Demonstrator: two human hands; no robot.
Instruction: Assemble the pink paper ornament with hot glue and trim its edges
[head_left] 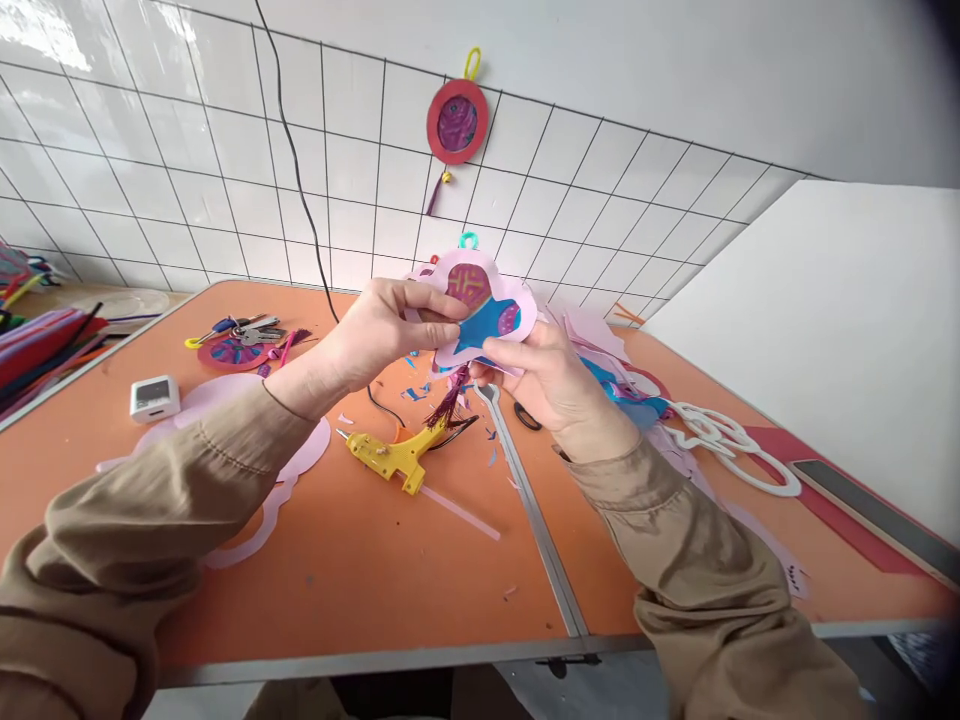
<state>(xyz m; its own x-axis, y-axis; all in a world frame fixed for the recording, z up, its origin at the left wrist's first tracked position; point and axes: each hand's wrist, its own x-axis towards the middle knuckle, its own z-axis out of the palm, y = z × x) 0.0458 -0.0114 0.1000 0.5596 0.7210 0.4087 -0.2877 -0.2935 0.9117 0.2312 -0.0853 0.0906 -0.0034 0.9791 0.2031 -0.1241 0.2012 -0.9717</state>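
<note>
Above the table's middle, both hands hold a pink flower-shaped paper ornament (491,325) with blue and patterned purple pieces showing in its centre. My left hand (386,325) has thumb and forefinger closed on its left side. My right hand (551,375) grips the lower right edge, thumb in front and fingers behind. A teal loop (469,240) shows at the ornament's top, and a dark red tassel (448,400) hangs under it. Below lies a yellow glue gun (390,455) with a clear glue stick (461,515) out of its back.
Left on the orange table (337,580) are a white box (155,398), keys (255,332) on a round ornament, and pink paper cutouts (304,450). At right lie white cut-out rings (731,445) and a phone-like slab (874,510). A red round ornament (431,120) hangs on the tiled wall.
</note>
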